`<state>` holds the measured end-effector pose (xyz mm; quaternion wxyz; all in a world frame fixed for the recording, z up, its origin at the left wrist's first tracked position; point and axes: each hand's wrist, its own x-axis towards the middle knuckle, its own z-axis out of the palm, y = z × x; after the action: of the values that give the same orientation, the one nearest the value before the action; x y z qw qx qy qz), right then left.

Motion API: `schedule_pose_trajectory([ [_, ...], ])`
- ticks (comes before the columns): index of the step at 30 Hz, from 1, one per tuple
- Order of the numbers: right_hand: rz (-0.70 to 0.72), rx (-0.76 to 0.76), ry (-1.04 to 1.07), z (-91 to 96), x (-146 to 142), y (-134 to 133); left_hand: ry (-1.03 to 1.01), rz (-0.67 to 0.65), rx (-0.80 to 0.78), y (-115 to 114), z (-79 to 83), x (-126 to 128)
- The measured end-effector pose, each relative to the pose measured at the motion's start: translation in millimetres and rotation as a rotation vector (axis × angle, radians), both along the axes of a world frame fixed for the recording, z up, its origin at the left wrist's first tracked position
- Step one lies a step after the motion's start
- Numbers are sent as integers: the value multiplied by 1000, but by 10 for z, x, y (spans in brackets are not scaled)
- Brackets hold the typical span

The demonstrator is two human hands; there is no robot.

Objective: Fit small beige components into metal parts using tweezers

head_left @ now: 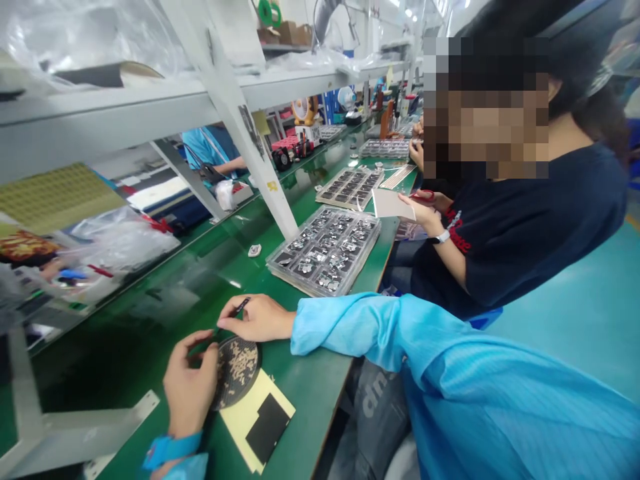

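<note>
Above a round dark dish (pixel 257 369) of small tan pieces, my two hands come close together. My right hand (pixel 263 319) pinches a pair of slim black tweezers (pixel 243 305) with pale marks on the handle; the tips are hard to see. At the dish's left edge, my left hand (pixel 190 380) has its thumb and fingers curled towards each other; whatever they hold is too small or hidden to name. A yellow sheet (pixel 235 427) lies partly under the dish, with a black rectangular piece (pixel 267 428) on it.
A clear compartment tray (pixel 373 243) of small metal parts lies ahead on the green bench (pixel 305 400), with another tray (pixel 350 187) beyond. A white post (pixel 273 200) rises by it. To the right a co-worker (pixel 540 220) holds a pale sheet (pixel 393 205) and red-handled scissors (pixel 424 195).
</note>
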<state>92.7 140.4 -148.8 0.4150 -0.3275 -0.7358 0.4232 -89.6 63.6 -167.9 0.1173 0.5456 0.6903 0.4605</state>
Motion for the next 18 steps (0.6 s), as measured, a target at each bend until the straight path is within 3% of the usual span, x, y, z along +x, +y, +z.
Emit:
schedule_pose_trajectory([
  [6,-13,72,-9,76,55,-43,-64,-75,34,-15,65,-53],
  [11,-43,253,170,287,195,-139,-179,87,-60,77,263,-229],
  [14,-12,384,288,393,277,-202,-40,11,-182,395,477,-169],
  [16,59,432,364,408,296,-231,145,-136,-274,771,564,-9],
  [18,121,463,464,377,276,-246,317,-185,-355,1236,553,200],
])
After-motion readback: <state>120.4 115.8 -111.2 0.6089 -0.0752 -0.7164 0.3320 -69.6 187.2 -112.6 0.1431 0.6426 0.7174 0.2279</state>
